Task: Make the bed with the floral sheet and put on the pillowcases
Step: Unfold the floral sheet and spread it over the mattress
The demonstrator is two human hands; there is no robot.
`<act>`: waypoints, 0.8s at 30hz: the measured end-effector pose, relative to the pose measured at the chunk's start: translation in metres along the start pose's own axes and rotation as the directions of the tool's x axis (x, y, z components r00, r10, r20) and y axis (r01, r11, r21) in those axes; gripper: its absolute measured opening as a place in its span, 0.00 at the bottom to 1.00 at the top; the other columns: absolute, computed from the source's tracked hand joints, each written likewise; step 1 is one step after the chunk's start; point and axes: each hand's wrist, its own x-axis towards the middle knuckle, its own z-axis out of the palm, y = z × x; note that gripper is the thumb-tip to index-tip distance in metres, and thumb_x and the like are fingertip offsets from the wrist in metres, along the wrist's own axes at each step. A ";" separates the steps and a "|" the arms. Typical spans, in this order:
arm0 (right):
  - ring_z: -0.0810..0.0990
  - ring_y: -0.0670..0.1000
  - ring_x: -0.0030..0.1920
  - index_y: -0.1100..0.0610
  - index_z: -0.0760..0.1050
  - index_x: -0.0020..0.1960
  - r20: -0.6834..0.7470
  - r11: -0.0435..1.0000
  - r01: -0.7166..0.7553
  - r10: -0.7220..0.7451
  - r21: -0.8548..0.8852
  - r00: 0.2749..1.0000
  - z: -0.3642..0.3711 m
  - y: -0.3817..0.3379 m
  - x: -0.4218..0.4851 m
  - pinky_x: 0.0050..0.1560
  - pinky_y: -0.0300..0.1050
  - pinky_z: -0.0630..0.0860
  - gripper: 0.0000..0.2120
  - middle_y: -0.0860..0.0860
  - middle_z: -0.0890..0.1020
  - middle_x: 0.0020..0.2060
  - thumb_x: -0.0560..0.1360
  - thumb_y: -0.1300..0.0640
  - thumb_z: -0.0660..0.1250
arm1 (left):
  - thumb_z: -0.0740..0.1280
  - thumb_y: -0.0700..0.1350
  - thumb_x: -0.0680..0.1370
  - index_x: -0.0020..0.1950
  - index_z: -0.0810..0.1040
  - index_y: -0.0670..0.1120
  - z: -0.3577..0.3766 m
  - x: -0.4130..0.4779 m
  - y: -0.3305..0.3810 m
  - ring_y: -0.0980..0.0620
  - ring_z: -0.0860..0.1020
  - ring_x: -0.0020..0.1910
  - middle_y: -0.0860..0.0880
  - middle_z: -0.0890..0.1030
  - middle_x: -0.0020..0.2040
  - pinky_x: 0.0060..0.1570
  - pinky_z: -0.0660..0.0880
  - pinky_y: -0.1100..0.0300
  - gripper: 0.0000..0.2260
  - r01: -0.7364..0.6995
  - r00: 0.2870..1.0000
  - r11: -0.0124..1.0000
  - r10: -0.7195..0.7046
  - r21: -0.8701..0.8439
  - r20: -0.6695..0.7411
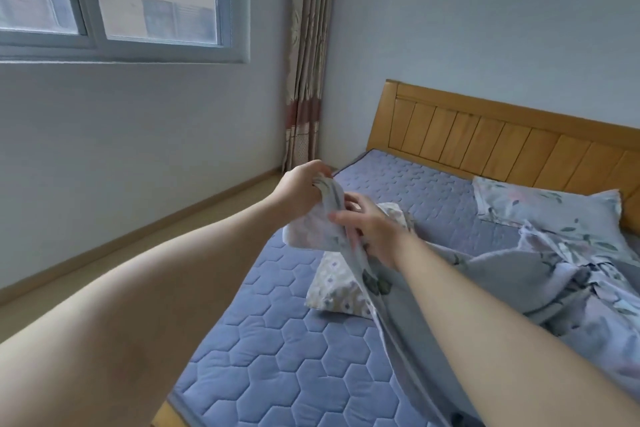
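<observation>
My left hand (299, 192) grips the raised corner of a bare pillow (334, 282) with a small diamond print, together with the edge of a grey floral pillowcase (349, 250). My right hand (372, 234) holds the same pillowcase edge just below, at the pillow's corner. The pillow's lower end rests on the blue quilted mattress (277, 350). A second pillow in a floral case (547, 208) lies by the headboard. The crumpled floral sheet (568, 284) is heaped on the right half of the bed.
A wooden headboard (485, 139) stands against the far wall. Beige floor (194, 229) runs along the bed's left side under a window (138, 0). A patterned curtain (308, 55) hangs in the corner.
</observation>
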 end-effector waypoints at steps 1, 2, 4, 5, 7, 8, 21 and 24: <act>0.75 0.49 0.51 0.54 0.66 0.62 -0.032 0.989 -0.036 0.032 -0.145 0.999 0.009 0.003 0.015 0.49 0.41 0.72 0.22 0.48 0.75 0.50 0.72 0.59 0.71 | 0.55 0.32 0.73 0.55 0.78 0.46 -0.003 0.009 -0.011 0.47 0.71 0.41 0.46 0.76 0.43 0.35 0.69 0.62 0.19 -0.025 0.999 0.998 0.023 0.059 0.034; 0.74 0.50 0.51 0.53 0.67 0.59 -0.101 0.951 -0.083 0.055 -0.297 0.993 0.017 0.008 0.029 0.49 0.43 0.72 0.22 0.48 0.74 0.49 0.69 0.60 0.72 | 0.57 0.33 0.73 0.55 0.78 0.47 -0.006 0.017 -0.022 0.46 0.72 0.42 0.44 0.77 0.45 0.38 0.69 0.61 0.18 -0.062 0.996 0.992 0.054 0.112 0.073; 0.74 0.53 0.46 0.53 0.66 0.45 -0.325 0.878 -0.233 0.095 -0.418 0.941 0.033 0.024 0.059 0.44 0.46 0.71 0.13 0.51 0.74 0.42 0.69 0.59 0.70 | 0.62 0.38 0.73 0.55 0.78 0.49 -0.016 0.039 -0.050 0.46 0.72 0.42 0.44 0.78 0.47 0.40 0.69 0.59 0.13 -0.188 0.966 0.950 0.133 0.251 0.221; 0.74 0.54 0.43 0.52 0.63 0.40 -0.436 0.875 -0.301 0.117 -0.380 0.892 0.040 0.031 0.068 0.42 0.45 0.70 0.13 0.51 0.72 0.38 0.71 0.58 0.68 | 0.64 0.41 0.74 0.55 0.77 0.49 -0.022 0.051 -0.064 0.47 0.73 0.43 0.46 0.78 0.46 0.39 0.69 0.59 0.11 -0.286 0.932 0.893 0.176 0.346 0.318; 0.70 0.52 0.37 0.52 0.58 0.35 -0.572 0.881 -0.380 0.164 -0.281 0.804 0.054 0.041 0.076 0.34 0.43 0.65 0.17 0.49 0.68 0.33 0.73 0.58 0.66 | 0.63 0.43 0.75 0.57 0.76 0.49 -0.028 0.064 -0.085 0.46 0.76 0.47 0.48 0.80 0.48 0.38 0.68 0.59 0.11 -0.504 0.834 0.711 0.253 0.491 0.490; 0.68 0.51 0.35 0.52 0.57 0.35 -0.625 0.875 -0.418 0.187 -0.245 0.758 0.067 0.044 0.083 0.32 0.42 0.62 0.17 0.48 0.67 0.32 0.73 0.58 0.66 | 0.61 0.42 0.76 0.57 0.75 0.49 -0.034 0.077 -0.099 0.46 0.77 0.49 0.48 0.80 0.50 0.38 0.68 0.58 0.11 -0.602 0.771 0.623 0.289 0.501 0.568; 0.69 0.53 0.42 0.56 0.63 0.31 -0.777 0.652 -0.756 0.445 -0.059 0.445 0.227 0.018 0.061 0.32 0.43 0.61 0.17 0.52 0.69 0.30 0.77 0.55 0.60 | 0.55 0.33 0.77 0.67 0.70 0.54 -0.085 0.079 -0.184 0.42 0.78 0.53 0.50 0.78 0.61 0.42 0.70 0.55 0.23 -0.968 0.246 0.158 0.433 0.195 0.867; 0.69 0.54 0.43 0.56 0.67 0.37 -0.783 0.642 -0.766 0.462 -0.029 0.417 0.260 0.015 0.055 0.36 0.42 0.63 0.11 0.54 0.71 0.36 0.77 0.56 0.59 | 0.56 0.34 0.77 0.65 0.71 0.52 -0.102 0.065 -0.202 0.42 0.78 0.52 0.49 0.78 0.59 0.39 0.69 0.56 0.20 -0.976 0.212 0.145 0.415 0.166 0.885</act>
